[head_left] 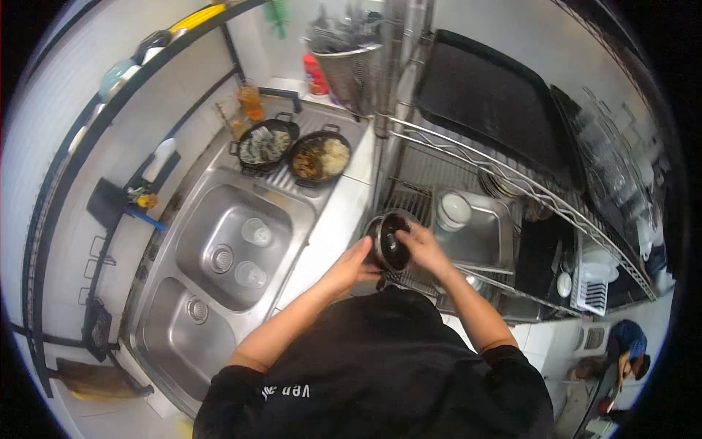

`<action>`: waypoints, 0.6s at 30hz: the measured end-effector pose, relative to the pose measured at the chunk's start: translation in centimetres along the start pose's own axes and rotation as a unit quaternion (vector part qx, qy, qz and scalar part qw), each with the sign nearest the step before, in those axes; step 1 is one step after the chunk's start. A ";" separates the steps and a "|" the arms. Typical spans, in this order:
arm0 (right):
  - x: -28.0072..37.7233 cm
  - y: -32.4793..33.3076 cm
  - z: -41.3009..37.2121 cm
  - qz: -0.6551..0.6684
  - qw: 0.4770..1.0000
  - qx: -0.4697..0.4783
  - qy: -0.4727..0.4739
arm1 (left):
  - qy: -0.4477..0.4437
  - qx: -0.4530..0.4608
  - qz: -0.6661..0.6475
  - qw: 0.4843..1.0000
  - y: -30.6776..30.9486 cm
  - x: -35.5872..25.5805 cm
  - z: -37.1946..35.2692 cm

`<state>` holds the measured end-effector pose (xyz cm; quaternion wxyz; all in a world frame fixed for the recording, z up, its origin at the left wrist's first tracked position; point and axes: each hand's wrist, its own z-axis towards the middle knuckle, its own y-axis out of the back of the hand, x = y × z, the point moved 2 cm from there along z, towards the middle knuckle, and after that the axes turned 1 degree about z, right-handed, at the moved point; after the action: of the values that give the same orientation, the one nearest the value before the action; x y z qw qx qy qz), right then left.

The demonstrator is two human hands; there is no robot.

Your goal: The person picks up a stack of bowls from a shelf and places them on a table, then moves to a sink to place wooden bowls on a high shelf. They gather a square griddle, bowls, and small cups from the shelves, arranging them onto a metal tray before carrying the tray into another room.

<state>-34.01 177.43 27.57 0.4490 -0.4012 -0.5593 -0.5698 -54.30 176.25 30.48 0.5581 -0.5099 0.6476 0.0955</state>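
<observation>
A dark, glossy round bowl (395, 256) with a lighter rim is held up between my hands, in front of the wire rack. My left hand (353, 269) grips it from the left side, its fingers partly hidden behind the bowl. On the other side my right hand (426, 250) is closed at the bowl's edge, with thumb and fingers by the opening. Just beyond the right hand, a stack of white bowls (455, 210) stands by a metal pan (488, 245) on the rack.
On the left is a double steel sink (298, 206) with two clear glasses (250, 275) in one basin. Two black pans (319, 156) with food stand on its drainboard. A large black tray (490, 102) lies on the upper rack shelf. Another person (630, 350) is at far right.
</observation>
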 end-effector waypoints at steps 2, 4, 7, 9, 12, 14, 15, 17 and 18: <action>0.2 5.2 -1.9 0.005 0.984 -0.017 -0.180 | 0.036 0.012 -0.059 0.998 -2.4 2.0 4.3; -1.5 9.1 -3.0 0.013 0.971 -0.087 -0.223 | 0.016 0.026 0.007 1.000 -4.7 4.3 9.1; -6.2 14.2 -3.8 -0.037 0.977 -0.083 -0.193 | 0.077 0.023 0.034 0.996 -8.7 5.1 13.4; -7.1 16.4 -4.7 -0.062 0.961 -0.129 -0.238 | 0.109 0.003 0.080 0.991 -10.2 7.2 16.6; -13.0 18.9 -4.6 -0.189 0.953 -0.054 -0.230 | 0.143 0.012 0.065 0.988 -10.3 12.0 20.5; -14.9 19.9 -4.4 -0.216 0.951 -0.038 -0.219 | 0.141 -0.002 0.075 0.987 -11.2 12.9 21.5; -16.1 20.2 -4.1 -0.229 0.949 -0.025 -0.213 | 0.134 -0.016 0.086 0.987 -11.6 13.3 21.9; -20.5 20.9 -3.3 -0.267 0.942 -0.008 -0.201 | 0.149 -0.046 0.052 0.986 -12.4 13.1 22.4; -22.2 21.0 -2.9 -0.291 0.937 -0.001 -0.194 | 0.158 -0.073 0.021 0.985 -12.5 13.1 22.4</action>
<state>-7.59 176.49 11.92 0.1454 -0.3240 -0.7271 -0.5875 -28.82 178.81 17.27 0.4083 -0.5438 0.7296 0.0723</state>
